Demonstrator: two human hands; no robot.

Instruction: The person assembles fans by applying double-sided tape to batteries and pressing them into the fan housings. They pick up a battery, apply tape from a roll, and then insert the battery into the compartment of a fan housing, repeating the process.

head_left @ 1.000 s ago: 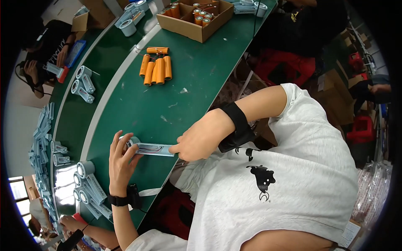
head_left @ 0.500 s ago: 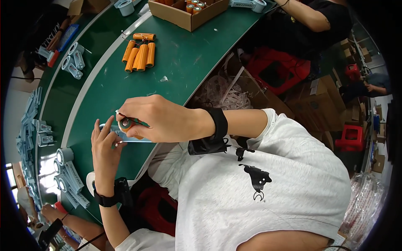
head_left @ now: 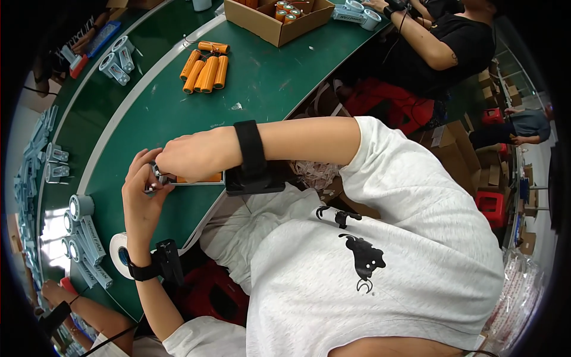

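A light-blue fan casing [head_left: 202, 183] lies low over the green bench in front of me, with an orange battery [head_left: 205, 178] inside it. At the casing's left end, my left hand [head_left: 140, 185] has its fingers closed round the edge. My right hand [head_left: 199, 153] reaches across from the right, back upward, and covers most of the casing and battery. Its fingertips are curled down at the left end, close to the left fingers. What they pinch there is hidden.
Orange batteries [head_left: 205, 72] with wires lie farther up the bench. Behind them stands a cardboard box [head_left: 279, 27] of batteries. Light-blue fan casings [head_left: 89, 238] and a white tape roll [head_left: 120, 256] sit at left. A co-worker [head_left: 440, 47] sits at far right.
My right hand has turned palm down and lowered onto the casing. The battery, tilted up in its fingers before, now lies along the casing. My left hand stays at the left end.
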